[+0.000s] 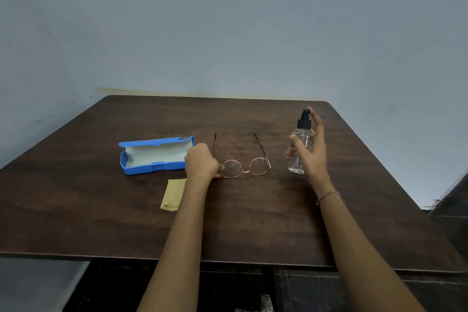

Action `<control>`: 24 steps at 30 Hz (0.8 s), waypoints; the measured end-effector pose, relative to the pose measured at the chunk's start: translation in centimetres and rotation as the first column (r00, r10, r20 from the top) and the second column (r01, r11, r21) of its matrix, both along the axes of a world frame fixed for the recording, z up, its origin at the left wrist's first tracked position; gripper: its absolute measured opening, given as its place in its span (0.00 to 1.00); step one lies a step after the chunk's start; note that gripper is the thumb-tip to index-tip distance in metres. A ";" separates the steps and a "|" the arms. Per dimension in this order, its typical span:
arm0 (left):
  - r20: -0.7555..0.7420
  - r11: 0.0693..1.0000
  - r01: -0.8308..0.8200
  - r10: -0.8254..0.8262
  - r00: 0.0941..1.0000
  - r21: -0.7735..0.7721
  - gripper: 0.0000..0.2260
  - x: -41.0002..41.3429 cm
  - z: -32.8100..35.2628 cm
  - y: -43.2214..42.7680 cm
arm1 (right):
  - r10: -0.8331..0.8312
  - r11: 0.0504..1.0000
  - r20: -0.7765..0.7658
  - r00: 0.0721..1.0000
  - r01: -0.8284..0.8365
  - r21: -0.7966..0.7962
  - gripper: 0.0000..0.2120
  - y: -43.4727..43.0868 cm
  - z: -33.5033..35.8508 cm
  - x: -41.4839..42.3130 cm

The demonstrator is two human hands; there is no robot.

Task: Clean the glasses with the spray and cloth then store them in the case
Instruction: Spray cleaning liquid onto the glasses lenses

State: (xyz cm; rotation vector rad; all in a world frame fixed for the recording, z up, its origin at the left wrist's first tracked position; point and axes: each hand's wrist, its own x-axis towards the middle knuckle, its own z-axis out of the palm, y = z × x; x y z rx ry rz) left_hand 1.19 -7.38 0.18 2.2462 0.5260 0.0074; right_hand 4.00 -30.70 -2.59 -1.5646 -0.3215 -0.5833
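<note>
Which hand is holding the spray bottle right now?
The right hand, the one with the wrist bracelet, grips the spray bottle; the left hand pinches the glasses by the rim.

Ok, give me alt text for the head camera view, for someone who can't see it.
A person's left hand holds round-lensed glasses by one corner on a dark wooden table, while the right hand grips a clear spray bottle. An open blue case and yellow cloth lie left.
</note>
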 end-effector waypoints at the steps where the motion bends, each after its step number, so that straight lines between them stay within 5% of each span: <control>1: -0.006 0.994 -0.012 0.011 1.000 -0.107 0.10 0.2 0.1 0.0 | 0.001 1.000 -0.001 1.000 -0.001 0.006 0.33 0.0 0.0 0.0; 5: -0.022 0.932 -0.013 0.005 1.000 -0.363 0.06 0.5 0.1 -0.3 | -0.004 1.000 0.003 1.000 0.004 0.022 0.32 -0.1 0.1 0.0; 11: 0.099 0.860 0.028 0.026 0.995 -0.509 0.06 1.5 -0.9 -1.2 | -0.013 0.999 0.011 1.000 0.013 0.032 0.34 -0.2 0.4 -0.3; 15: 0.286 0.883 0.104 0.035 0.958 -0.458 0.08 2.5 -1.1 -2.4 | -0.005 0.999 0.021 1.000 0.004 0.049 0.34 -0.3 0.9 -0.8; 19: 0.434 0.969 0.098 0.010 0.901 -0.227 0.06 3.5 -1.3 -3.2 | 0.020 1.000 0.038 0.999 -0.020 -0.012 0.35 0.3 1.1 -1.0; 24: 0.548 0.980 0.126 -0.020 0.836 -0.156 0.04 4.2 -2.0 -3.2 | 0.045 0.960 0.053 0.998 -0.029 -0.278 0.34 0.8 0.5 -0.7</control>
